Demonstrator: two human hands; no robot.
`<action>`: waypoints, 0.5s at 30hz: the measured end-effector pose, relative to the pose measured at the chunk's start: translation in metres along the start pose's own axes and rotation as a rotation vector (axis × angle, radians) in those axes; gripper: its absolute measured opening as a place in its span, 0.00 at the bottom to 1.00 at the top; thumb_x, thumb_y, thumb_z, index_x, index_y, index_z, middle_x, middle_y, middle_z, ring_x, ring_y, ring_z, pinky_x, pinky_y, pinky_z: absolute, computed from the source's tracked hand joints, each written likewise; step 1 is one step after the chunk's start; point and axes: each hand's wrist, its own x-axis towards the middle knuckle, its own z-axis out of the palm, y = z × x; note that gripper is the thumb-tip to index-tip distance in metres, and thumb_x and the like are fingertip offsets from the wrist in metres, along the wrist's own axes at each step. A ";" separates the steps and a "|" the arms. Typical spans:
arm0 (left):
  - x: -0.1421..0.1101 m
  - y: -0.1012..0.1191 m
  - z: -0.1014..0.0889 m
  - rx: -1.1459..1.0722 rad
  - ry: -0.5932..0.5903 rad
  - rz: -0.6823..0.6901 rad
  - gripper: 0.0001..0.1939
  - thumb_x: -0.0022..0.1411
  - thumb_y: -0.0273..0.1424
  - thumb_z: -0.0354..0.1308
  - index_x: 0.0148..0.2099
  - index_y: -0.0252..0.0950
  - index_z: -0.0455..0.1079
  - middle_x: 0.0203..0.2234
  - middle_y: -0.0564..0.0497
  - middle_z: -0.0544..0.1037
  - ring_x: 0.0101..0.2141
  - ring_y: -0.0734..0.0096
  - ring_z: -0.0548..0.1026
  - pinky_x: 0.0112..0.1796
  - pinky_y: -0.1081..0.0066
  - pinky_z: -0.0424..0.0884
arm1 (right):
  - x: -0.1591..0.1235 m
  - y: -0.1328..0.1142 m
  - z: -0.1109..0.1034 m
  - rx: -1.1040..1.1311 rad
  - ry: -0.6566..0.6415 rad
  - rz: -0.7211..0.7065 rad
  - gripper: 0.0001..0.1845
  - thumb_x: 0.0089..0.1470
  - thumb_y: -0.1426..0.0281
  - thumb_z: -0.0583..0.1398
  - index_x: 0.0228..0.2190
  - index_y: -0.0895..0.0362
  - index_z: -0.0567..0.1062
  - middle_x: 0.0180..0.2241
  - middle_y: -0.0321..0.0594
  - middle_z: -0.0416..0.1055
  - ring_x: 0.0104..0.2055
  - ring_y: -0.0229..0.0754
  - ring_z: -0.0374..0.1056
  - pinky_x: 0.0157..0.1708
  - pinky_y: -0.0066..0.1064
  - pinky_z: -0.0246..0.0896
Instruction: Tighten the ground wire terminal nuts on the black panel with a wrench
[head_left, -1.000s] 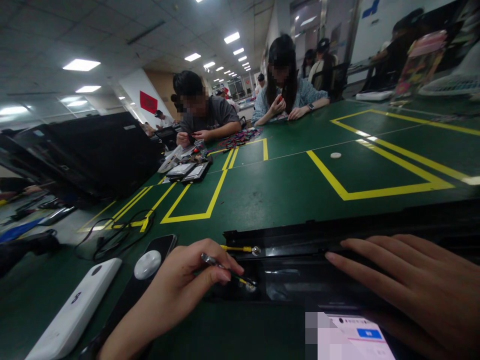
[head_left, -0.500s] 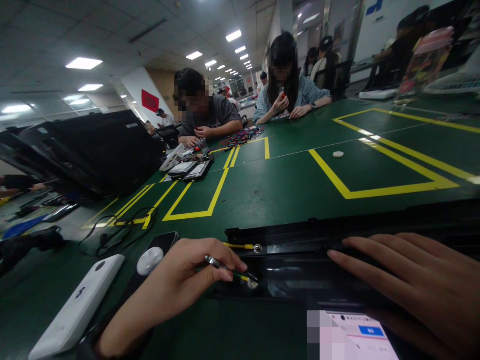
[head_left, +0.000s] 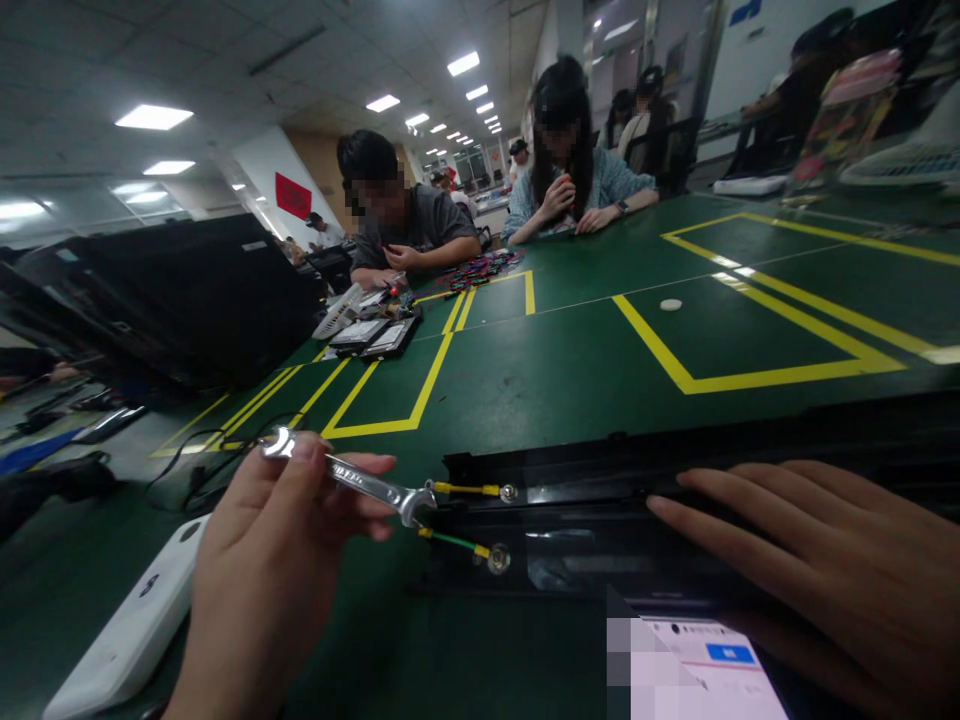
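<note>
A silver open-ended wrench [head_left: 367, 483] is gripped between the thumb and fingers of my left hand [head_left: 281, 560], its right jaw close to the left end of a long black panel [head_left: 577, 545]. Two short wires are fastened there: a yellow-sleeved one [head_left: 469, 490] ending at a round screw [head_left: 508, 493], and a green one with yellow ends [head_left: 457, 541] at a larger round fastener [head_left: 498, 558]. My right hand [head_left: 825, 565] lies spread with its fingers on the panel's right part. Below it a lit phone screen [head_left: 705, 665] partly shows.
A white power bank [head_left: 127, 640] lies left of my wrist. Large black units [head_left: 172, 300] stand at the left, beside a black cable [head_left: 199, 480]. Hard drives [head_left: 386, 338] and bundled wires [head_left: 480, 270] lie across the green table [head_left: 525, 390], where two people sit.
My left hand has moved left and up, away from the green wire's fastener, and turned so the wrench lies level. My right hand stays in place.
</note>
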 end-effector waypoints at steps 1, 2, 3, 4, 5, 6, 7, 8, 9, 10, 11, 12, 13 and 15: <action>0.003 0.000 0.000 -0.019 0.049 -0.070 0.16 0.79 0.34 0.83 0.39 0.42 0.81 0.33 0.53 0.96 0.23 0.68 0.89 0.27 0.74 0.91 | 0.000 0.000 0.000 0.000 0.001 0.000 0.45 0.82 0.50 0.58 0.91 0.38 0.58 0.69 0.44 0.88 0.57 0.63 0.87 0.50 0.62 0.86; 0.005 0.000 0.000 -0.043 0.146 -0.102 0.14 0.80 0.31 0.80 0.40 0.41 0.81 0.35 0.53 0.96 0.23 0.70 0.89 0.24 0.78 0.88 | 0.000 0.000 0.001 0.002 0.003 0.000 0.45 0.82 0.51 0.58 0.91 0.39 0.57 0.69 0.44 0.88 0.57 0.63 0.87 0.50 0.62 0.87; 0.006 -0.001 0.001 -0.047 0.198 -0.149 0.12 0.80 0.28 0.78 0.42 0.40 0.82 0.37 0.52 0.97 0.24 0.72 0.89 0.23 0.80 0.87 | 0.000 0.001 0.001 0.002 0.007 0.002 0.46 0.82 0.50 0.59 0.91 0.40 0.58 0.69 0.43 0.88 0.57 0.63 0.87 0.50 0.63 0.87; 0.007 -0.001 0.002 -0.048 0.230 -0.187 0.10 0.80 0.25 0.77 0.43 0.40 0.83 0.40 0.52 0.97 0.25 0.73 0.90 0.24 0.82 0.86 | 0.000 0.001 0.001 -0.002 0.012 0.001 0.46 0.81 0.50 0.59 0.91 0.40 0.58 0.69 0.43 0.88 0.57 0.64 0.87 0.50 0.63 0.86; 0.007 -0.001 0.004 -0.046 0.232 -0.216 0.09 0.78 0.22 0.77 0.45 0.40 0.84 0.42 0.52 0.98 0.26 0.73 0.91 0.25 0.83 0.87 | 0.000 0.002 0.001 -0.008 0.015 -0.002 0.46 0.81 0.49 0.59 0.91 0.40 0.58 0.69 0.43 0.88 0.56 0.64 0.86 0.50 0.63 0.86; 0.005 -0.002 0.005 -0.043 0.205 -0.239 0.10 0.76 0.19 0.78 0.46 0.40 0.85 0.43 0.52 0.98 0.27 0.73 0.92 0.27 0.83 0.88 | 0.000 0.002 0.002 -0.016 0.019 -0.010 0.46 0.81 0.48 0.59 0.91 0.40 0.59 0.68 0.42 0.88 0.56 0.63 0.86 0.50 0.62 0.86; 0.003 -0.002 0.007 -0.040 0.166 -0.246 0.12 0.73 0.17 0.79 0.47 0.40 0.86 0.43 0.53 0.98 0.28 0.73 0.93 0.28 0.83 0.89 | -0.001 0.002 0.002 -0.024 0.025 -0.017 0.45 0.82 0.48 0.58 0.91 0.40 0.59 0.68 0.42 0.88 0.56 0.63 0.86 0.49 0.62 0.85; -0.001 -0.002 0.009 -0.032 0.127 -0.237 0.14 0.70 0.15 0.80 0.48 0.40 0.85 0.42 0.53 0.98 0.28 0.73 0.93 0.29 0.83 0.89 | -0.001 0.003 0.002 -0.034 0.026 -0.023 0.45 0.82 0.48 0.57 0.91 0.40 0.59 0.68 0.42 0.89 0.55 0.62 0.86 0.49 0.61 0.85; -0.005 -0.002 0.010 -0.015 0.088 -0.219 0.16 0.68 0.15 0.81 0.48 0.40 0.85 0.40 0.54 0.98 0.28 0.71 0.93 0.30 0.82 0.89 | -0.002 0.003 0.002 -0.043 0.027 -0.029 0.45 0.83 0.48 0.56 0.91 0.41 0.58 0.68 0.42 0.89 0.55 0.61 0.86 0.49 0.61 0.84; -0.009 -0.003 0.011 0.013 0.048 -0.193 0.16 0.67 0.16 0.82 0.48 0.40 0.85 0.38 0.54 0.98 0.28 0.70 0.94 0.30 0.80 0.90 | -0.003 0.003 0.002 -0.051 0.028 -0.033 0.45 0.83 0.49 0.55 0.91 0.41 0.58 0.68 0.42 0.89 0.55 0.60 0.86 0.49 0.60 0.84; -0.014 -0.004 0.012 0.051 0.011 -0.162 0.16 0.67 0.17 0.83 0.47 0.40 0.84 0.37 0.54 0.98 0.29 0.68 0.94 0.31 0.79 0.91 | -0.003 0.003 0.002 -0.057 0.028 -0.032 0.44 0.83 0.51 0.55 0.91 0.42 0.58 0.68 0.42 0.88 0.55 0.60 0.86 0.49 0.60 0.84; -0.017 -0.005 0.013 0.096 -0.023 -0.130 0.16 0.68 0.19 0.84 0.46 0.41 0.84 0.36 0.54 0.99 0.30 0.66 0.95 0.32 0.76 0.92 | -0.004 0.003 0.001 -0.061 0.029 -0.032 0.45 0.82 0.51 0.55 0.91 0.42 0.58 0.68 0.42 0.88 0.55 0.60 0.86 0.49 0.60 0.83; -0.020 -0.007 0.012 0.143 -0.056 -0.096 0.15 0.68 0.21 0.85 0.45 0.41 0.84 0.36 0.53 0.99 0.31 0.63 0.96 0.33 0.74 0.93 | -0.004 0.004 0.001 -0.063 0.025 -0.030 0.45 0.82 0.52 0.55 0.91 0.42 0.58 0.68 0.41 0.88 0.55 0.60 0.86 0.49 0.60 0.83; -0.024 -0.012 0.009 0.233 -0.126 -0.029 0.13 0.70 0.24 0.85 0.44 0.43 0.85 0.37 0.53 0.99 0.36 0.58 0.98 0.36 0.70 0.96 | -0.003 0.004 0.000 -0.061 0.019 -0.031 0.45 0.82 0.52 0.56 0.91 0.41 0.58 0.69 0.41 0.88 0.56 0.60 0.86 0.50 0.61 0.83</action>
